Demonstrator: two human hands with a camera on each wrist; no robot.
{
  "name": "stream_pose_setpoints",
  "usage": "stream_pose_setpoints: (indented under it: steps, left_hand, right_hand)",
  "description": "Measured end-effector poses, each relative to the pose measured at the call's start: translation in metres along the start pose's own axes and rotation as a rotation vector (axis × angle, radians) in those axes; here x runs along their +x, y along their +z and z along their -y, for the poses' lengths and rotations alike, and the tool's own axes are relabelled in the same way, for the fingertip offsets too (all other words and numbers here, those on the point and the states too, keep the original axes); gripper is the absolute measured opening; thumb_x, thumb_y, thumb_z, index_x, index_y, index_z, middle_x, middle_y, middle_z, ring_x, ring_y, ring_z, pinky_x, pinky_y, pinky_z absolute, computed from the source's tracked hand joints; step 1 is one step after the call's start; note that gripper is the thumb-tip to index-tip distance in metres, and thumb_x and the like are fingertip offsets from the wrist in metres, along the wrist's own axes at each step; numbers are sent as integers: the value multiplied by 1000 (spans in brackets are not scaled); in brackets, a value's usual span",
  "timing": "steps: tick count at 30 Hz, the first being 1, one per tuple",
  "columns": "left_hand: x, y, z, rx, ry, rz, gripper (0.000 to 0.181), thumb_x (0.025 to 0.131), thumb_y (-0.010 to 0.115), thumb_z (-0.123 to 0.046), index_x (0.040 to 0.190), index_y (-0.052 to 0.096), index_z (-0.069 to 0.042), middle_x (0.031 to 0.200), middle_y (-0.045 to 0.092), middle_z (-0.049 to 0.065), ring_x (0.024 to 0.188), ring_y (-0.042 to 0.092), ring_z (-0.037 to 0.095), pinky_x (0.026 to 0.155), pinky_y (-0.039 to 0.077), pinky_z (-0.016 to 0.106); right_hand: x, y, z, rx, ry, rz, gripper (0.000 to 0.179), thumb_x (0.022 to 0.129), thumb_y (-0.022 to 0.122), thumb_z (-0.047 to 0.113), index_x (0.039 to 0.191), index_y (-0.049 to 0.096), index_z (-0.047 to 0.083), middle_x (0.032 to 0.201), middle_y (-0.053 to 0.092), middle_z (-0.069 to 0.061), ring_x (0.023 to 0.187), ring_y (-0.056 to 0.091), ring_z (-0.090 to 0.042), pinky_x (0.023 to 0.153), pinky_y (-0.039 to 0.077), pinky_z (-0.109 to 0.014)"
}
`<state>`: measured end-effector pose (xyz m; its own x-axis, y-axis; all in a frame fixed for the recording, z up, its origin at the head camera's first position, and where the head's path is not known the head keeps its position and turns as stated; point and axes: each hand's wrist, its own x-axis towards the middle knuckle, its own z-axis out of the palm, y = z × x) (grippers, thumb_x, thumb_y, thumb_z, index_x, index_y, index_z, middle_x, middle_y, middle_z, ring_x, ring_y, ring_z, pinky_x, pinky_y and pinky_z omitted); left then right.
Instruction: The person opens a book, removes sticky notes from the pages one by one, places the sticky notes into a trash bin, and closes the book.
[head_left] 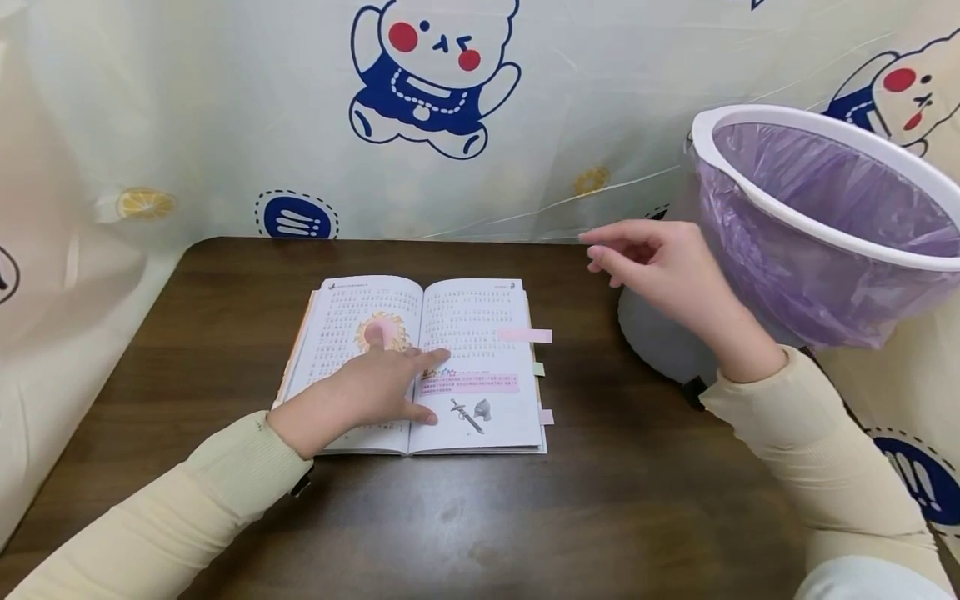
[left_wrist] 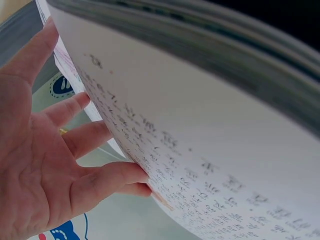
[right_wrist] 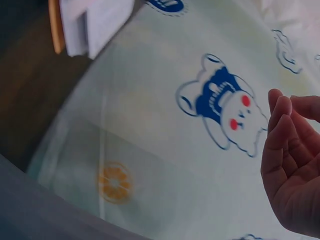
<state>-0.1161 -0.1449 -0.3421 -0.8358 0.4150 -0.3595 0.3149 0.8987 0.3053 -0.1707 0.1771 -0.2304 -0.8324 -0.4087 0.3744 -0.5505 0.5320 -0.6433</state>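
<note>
On the open book (head_left: 480, 333), left grip (head_left: 375, 383)

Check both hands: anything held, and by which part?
Nothing visibly held: left hand rests spread on the open white-paged rectangular book; right hand hovers, apparently empty.

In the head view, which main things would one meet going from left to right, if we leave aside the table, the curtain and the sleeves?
Open book → page tabs → right grip → purple bin bag. The left grip rests across the book, so I leave it out.
</note>
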Motion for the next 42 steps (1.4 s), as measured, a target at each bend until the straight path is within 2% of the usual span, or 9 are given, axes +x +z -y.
stream_pose_setpoints:
  steps: [4, 8, 13, 17, 21, 24, 27, 35, 42]
  left_hand:
    - [1, -1, 1, -2, -1, -6, 88, 83, 85, -46, 157, 44, -21, 151, 51, 19, 121, 62, 39, 64, 52, 38]
    - [2, -1, 1, 5, 14, -10, 88, 83, 85, -46, 157, 45, -20, 151, 51, 19, 123, 61, 38, 67, 54, 40]
    - [2, 1, 2, 1, 16, -9, 88, 83, 85, -46, 157, 45, -20, 150, 52, 19, 126, 59, 39, 69, 55, 42]
    - [1, 1, 2, 0, 19, -16, 87, 83, 85, -45, 157, 45, -19, 150, 52, 19, 126, 59, 39, 71, 56, 44]
    - [1, 1, 2, -1, 25, -17, 87, 84, 84, -45, 157, 45, -19, 149, 53, 20, 126, 59, 39, 71, 56, 45]
    - [1, 1, 1, -4, 22, -13, 87, 84, 84, -46, 157, 45, -19, 150, 52, 20, 127, 59, 39, 70, 55, 45]
    - [0, 1, 1, -9, 16, -12, 87, 84, 84, -46, 157, 45, -20, 150, 52, 19, 127, 58, 39, 70, 55, 44]
    - [0, 1, 2, -15, 16, -12, 88, 83, 85, -46, 157, 45, -21, 150, 52, 19, 128, 58, 40, 73, 56, 45]
    - [1, 2, 2, -8, 16, -13, 87, 84, 84, -47, 157, 45, -20, 151, 51, 20, 127, 58, 41, 72, 55, 47]
  right_hand:
    - [5, 19, -19, -50, 87, 121, 18, 97, 72, 13, 112, 79, 5, 90, 77, -8, 66, 67, -13, 64, 52, -22]
    - [5, 36, -40, -89, 170, 235, 19, 97, 73, 15, 113, 79, 7, 94, 77, -8, 71, 68, -17, 66, 53, -28]
    - [5, 57, -60, -108, 235, 302, 17, 95, 74, 13, 110, 79, 7, 97, 76, -8, 76, 68, -22, 67, 53, -34]
    - [7, 74, -74, -131, 278, 349, 21, 96, 75, 16, 113, 78, 5, 105, 75, -10, 85, 64, -24, 74, 54, -37]
    - [7, 87, -85, -174, 318, 446, 31, 96, 76, 23, 120, 75, 5, 118, 73, -13, 93, 63, -26, 81, 54, -40]
    - [6, 94, -87, -200, 332, 505, 34, 95, 76, 26, 122, 75, 5, 120, 72, -13, 96, 65, -25, 84, 55, -41]
    - [4, 97, -87, -199, 336, 504, 30, 95, 76, 23, 119, 76, 6, 116, 74, -12, 93, 65, -24, 82, 55, -40]
    - [-4, 97, -86, -178, 325, 417, 13, 95, 75, 10, 106, 79, 7, 97, 73, -8, 80, 60, -23, 70, 52, -32]
    - [-11, 93, -85, -160, 310, 374, 4, 93, 77, 10, 96, 79, 7, 83, 70, -5, 70, 61, -20, 65, 51, -32]
